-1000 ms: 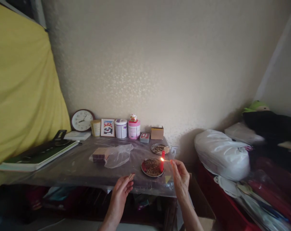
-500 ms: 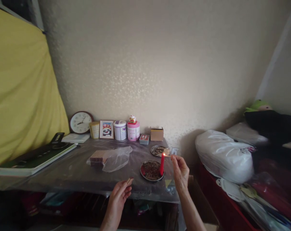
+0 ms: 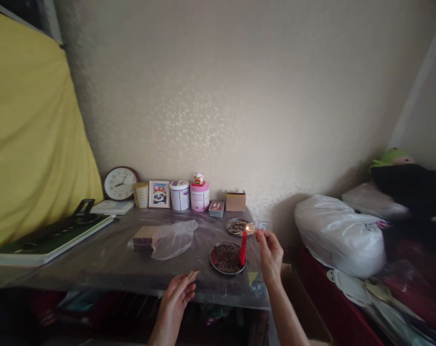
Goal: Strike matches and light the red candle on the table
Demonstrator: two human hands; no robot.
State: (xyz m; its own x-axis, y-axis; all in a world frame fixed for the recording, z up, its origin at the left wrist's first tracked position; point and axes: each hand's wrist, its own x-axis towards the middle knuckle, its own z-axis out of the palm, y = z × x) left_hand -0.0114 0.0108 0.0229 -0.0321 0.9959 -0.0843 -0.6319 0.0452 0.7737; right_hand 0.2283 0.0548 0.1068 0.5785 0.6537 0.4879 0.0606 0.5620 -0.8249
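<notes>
My right hand (image 3: 271,253) pinches a burning match (image 3: 253,230) between thumb and fingertips. Its small flame shows just above the top of an upright red candle (image 3: 243,249); whether the wick itself burns, I cannot tell. The candle stands at the right side of a round metal plate (image 3: 228,273) covered in dark bits, with a red piece at its left edge. Below and left of that plate, my left hand (image 3: 177,294) is closed on a small matchbox (image 3: 193,276), which sticks out past the fingertips.
Behind the candle lies another plate (image 3: 232,233) of matchsticks. A stack of small boxes (image 3: 145,237) in clear plastic (image 3: 175,240) rests mid-table (image 3: 124,259). Along the wall stand a clock (image 3: 120,183), a picture frame (image 3: 159,194), tins (image 3: 180,195) and a cardboard box (image 3: 235,201).
The match flame has shifted slightly up and right from the candle's tip and looks larger. My left hand with the matchbox has barely moved.
</notes>
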